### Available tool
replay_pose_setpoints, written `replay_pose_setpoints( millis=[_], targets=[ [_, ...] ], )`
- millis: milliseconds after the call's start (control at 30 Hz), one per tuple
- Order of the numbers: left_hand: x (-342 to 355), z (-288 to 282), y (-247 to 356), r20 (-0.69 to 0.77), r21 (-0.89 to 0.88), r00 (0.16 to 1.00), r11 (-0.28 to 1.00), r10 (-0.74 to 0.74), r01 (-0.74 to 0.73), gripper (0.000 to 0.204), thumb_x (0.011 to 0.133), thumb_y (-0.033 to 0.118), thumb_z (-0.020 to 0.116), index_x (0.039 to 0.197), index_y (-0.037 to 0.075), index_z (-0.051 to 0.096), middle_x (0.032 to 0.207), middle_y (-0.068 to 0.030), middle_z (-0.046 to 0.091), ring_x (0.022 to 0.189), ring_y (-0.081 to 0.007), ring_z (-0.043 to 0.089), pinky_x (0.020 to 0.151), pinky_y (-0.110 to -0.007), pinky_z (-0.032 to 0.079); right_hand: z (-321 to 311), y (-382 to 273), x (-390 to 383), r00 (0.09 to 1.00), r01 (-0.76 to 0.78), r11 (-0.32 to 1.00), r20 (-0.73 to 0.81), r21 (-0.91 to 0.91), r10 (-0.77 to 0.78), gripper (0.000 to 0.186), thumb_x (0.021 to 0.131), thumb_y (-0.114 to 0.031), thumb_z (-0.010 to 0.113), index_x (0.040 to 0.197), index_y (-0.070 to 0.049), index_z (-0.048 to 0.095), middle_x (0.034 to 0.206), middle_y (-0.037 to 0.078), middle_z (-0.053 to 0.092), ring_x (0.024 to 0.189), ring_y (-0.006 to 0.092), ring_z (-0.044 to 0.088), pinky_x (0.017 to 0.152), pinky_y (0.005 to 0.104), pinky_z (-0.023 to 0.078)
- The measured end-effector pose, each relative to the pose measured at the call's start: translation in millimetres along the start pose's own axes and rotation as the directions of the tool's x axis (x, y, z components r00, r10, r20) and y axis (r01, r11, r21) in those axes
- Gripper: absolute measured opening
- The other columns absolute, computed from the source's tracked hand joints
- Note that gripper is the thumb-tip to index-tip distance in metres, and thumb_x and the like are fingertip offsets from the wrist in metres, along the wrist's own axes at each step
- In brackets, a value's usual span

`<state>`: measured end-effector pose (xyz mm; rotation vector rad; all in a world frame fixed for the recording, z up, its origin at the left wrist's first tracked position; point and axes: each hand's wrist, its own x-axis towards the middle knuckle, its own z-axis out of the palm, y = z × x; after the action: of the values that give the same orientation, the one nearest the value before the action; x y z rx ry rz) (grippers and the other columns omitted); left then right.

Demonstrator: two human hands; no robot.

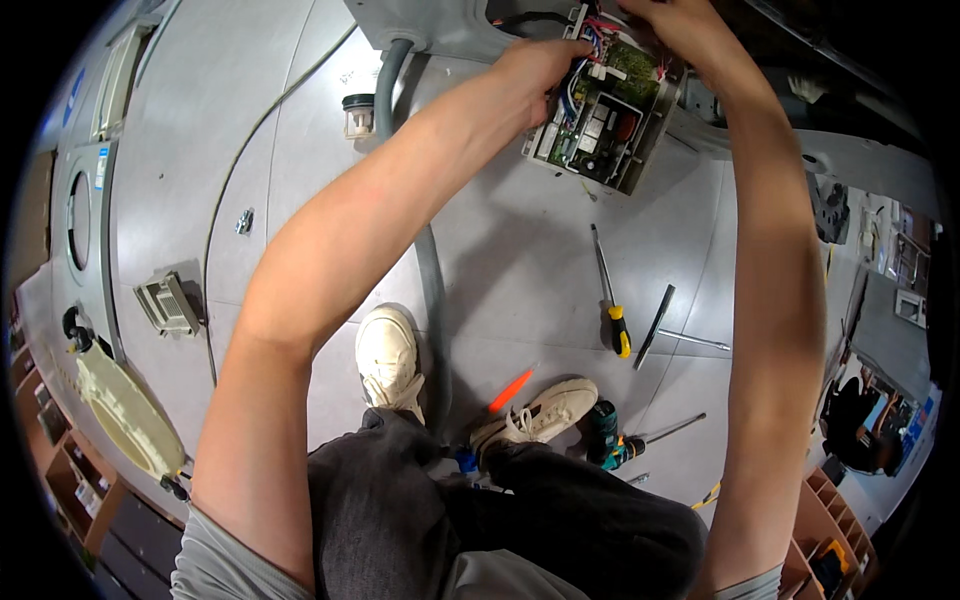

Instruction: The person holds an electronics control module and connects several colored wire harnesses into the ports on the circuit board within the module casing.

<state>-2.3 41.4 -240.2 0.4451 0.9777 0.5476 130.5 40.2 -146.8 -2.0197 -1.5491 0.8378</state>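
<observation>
A green circuit board [632, 68] sits in an open grey plastic housing [638, 168] beside a grey metal appliance cabinet [440, 22]. My left hand [535, 78] grips the housing's left side, its thumb near blue and white wires [572, 88]. Over the far end of the board is my right hand [682, 25], fingers bent together close to red wires. The picture's upper edge cuts off those fingertips, so what they pinch is hidden. White connectors and dark components fill the near half of the board.
On the tiled floor lie a yellow-black screwdriver [612, 300], a dark strip [654, 327], a metal rod [695, 341], an orange pointed tool [513, 388] and a teal cordless drill [605, 436]. A grey hose [433, 300] runs beside my left shoe. A filter [358, 117] stands near the cabinet.
</observation>
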Motion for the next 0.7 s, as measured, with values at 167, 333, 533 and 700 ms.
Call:
replay_pose_setpoints(
  millis=[167, 333, 533, 700],
  targets=[
    [-4.4, 2.8, -1.3, -0.002, 0.006, 0.999, 0.999, 0.040, -0.040, 0.021, 0.085, 0.017, 0.065, 0.094, -0.001, 0.059, 0.080, -0.0080, 0.062, 0.066, -0.0182, 0.060, 0.058, -0.037, 0.054, 1.4, 18.9, -34.4, 0.896, 0.403, 0.872, -0.076, -0.277, -0.438, 0.024, 0.080, -0.019, 0.068, 0.093, 0.000, 0.066, 0.083, 0.012, 0.065, 0.078, 0.0225, 0.062, 0.070, 0.0328, 0.049],
    [-4.2, 1.3, -0.3, -0.042, 0.059, 0.999, 0.998, 0.015, -0.012, 0.019, 0.084, 0.025, 0.068, 0.092, 0.008, 0.063, 0.081, -0.0005, 0.062, 0.072, -0.0132, 0.056, 0.065, -0.034, 0.051, 16.9, 43.1, -24.9, 0.861, 0.423, 0.816, -0.106, -0.395, -0.498, 0.022, 0.078, -0.020, 0.066, 0.092, -0.005, 0.068, 0.095, 0.015, 0.064, 0.091, 0.0352, 0.059, 0.083, 0.0396, 0.045],
    [-10.6, 2.3, -0.4, -0.010, 0.056, 1.000, 0.998, 0.009, -0.008, 0.018, 0.085, 0.024, 0.066, 0.094, 0.009, 0.064, 0.084, 0.0004, 0.063, 0.075, -0.0133, 0.058, 0.069, -0.033, 0.050, 9.2, 50.4, -21.2, 0.826, 0.458, 0.773, -0.111, -0.440, -0.553, 0.023, 0.080, -0.021, 0.062, 0.090, -0.002, 0.067, 0.089, 0.016, 0.064, 0.092, 0.0345, 0.058, 0.085, 0.0400, 0.044],
    [-8.4, -0.1, -3.0, -0.003, 0.056, 1.000, 0.998, -0.003, 0.003, 0.018, 0.087, 0.023, 0.064, 0.097, 0.008, 0.064, 0.087, 0.0005, 0.063, 0.079, -0.0136, 0.057, 0.072, -0.033, 0.049, -15.8, 50.1, -35.0, 0.880, 0.216, 0.908, -0.331, -0.358, -0.340, 0.026, 0.084, -0.025, 0.061, 0.101, -0.007, 0.066, 0.094, 0.012, 0.065, 0.086, 0.0261, 0.062, 0.078, 0.0348, 0.047]
  ],
)
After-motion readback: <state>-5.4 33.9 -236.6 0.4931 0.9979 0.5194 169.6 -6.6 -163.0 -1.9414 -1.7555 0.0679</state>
